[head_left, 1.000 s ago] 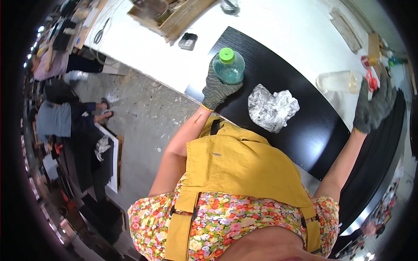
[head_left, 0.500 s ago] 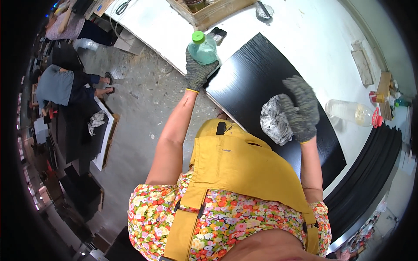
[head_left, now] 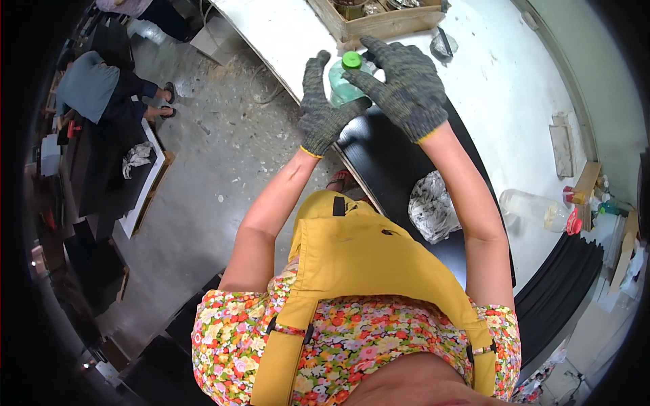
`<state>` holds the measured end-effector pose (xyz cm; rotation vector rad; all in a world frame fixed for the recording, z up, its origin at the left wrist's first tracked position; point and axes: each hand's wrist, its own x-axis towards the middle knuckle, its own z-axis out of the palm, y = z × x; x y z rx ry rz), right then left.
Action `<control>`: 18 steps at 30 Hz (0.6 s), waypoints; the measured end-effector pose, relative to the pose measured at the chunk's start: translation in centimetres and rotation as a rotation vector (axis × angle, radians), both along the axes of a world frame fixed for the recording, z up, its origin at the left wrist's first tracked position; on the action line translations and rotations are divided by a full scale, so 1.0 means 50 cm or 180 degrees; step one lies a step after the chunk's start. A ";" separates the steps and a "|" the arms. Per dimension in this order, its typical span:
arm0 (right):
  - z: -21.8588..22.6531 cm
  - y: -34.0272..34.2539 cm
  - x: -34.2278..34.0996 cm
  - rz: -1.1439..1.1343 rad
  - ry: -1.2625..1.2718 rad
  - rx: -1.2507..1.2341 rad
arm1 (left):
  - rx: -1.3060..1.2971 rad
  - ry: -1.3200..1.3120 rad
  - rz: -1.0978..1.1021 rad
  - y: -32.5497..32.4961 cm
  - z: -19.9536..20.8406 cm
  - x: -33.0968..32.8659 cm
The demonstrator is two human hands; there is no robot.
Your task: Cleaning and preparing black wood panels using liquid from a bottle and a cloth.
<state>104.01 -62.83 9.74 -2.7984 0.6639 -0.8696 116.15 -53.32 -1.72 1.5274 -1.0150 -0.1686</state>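
Observation:
A pale green clear bottle (head_left: 342, 91) with a bright green cap (head_left: 351, 60) stands at the far left part of the white table, between both my hands. My left hand (head_left: 328, 111), in a grey knit glove, curves loosely about its left and near sides, fingers stretched out and thumb spread. From the right my right hand (head_left: 407, 84), gloved alike, reaches over, its thumb crossing in front of the bottle and its fingers extended beyond the cap. Under my right arm, a crumpled black-and-white cloth wad (head_left: 433, 208) lies on a glossy black panel (head_left: 379, 152).
A wooden tray (head_left: 379, 22) of containers stands at the table's far side. On the right lie a clear bottle with a red cap (head_left: 538, 210), a pale block (head_left: 561, 149) and black strips (head_left: 552, 301). Beyond the table's left edge, another person (head_left: 88, 84) bends over dark panels.
My right hand has left the crumpled wad and moved far and left to the bottle. My left hand's fingers have loosened from around the bottle. The view has shifted.

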 end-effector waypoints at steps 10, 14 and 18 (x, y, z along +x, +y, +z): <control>-0.044 0.011 0.039 0.0246 0.0695 -0.0042 | -0.0614 0.0232 -0.0059 -0.060 -0.108 -0.026; -0.022 0.000 0.034 0.0554 0.0801 0.0283 | -0.0266 -0.0265 0.0003 -0.043 -0.065 -0.024; -0.019 -0.028 0.043 0.0995 0.0791 0.0242 | -0.0334 -0.0121 -0.0113 -0.055 -0.066 -0.013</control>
